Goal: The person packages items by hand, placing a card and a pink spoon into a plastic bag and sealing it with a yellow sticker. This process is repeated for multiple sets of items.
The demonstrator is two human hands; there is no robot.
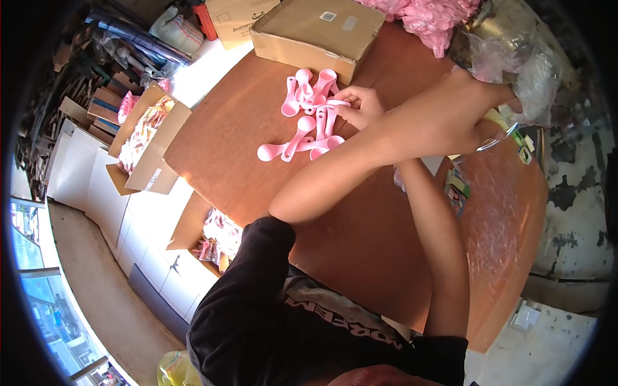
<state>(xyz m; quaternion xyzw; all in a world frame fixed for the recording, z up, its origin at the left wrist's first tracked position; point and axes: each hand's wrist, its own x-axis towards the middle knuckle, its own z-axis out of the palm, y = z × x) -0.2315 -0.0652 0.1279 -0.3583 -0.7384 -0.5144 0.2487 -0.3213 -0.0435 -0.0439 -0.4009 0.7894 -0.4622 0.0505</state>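
My right hand (362, 107) is pinched on the handle of a pink measuring spoon (336, 103) at the right side of a loose group. Several more pink measuring spoons (300, 132) of different sizes lie around it on the brown table (225, 122). My left arm crosses over the right one. Its hand (483, 106) reaches to the right side of the table, thumb and fingers apart, its fingertips right at a clear plastic bag (537, 80). Clear plastic film (492, 225) lies below that hand along the table's right edge.
A closed cardboard box (318, 32) stands at the table's back, beside a heap of pink pieces (431, 19). Open cartons (154, 148) with packed pink goods stand on the left. Small green-and-yellow items (524, 145) and a printed packet (456, 191) lie at the right.
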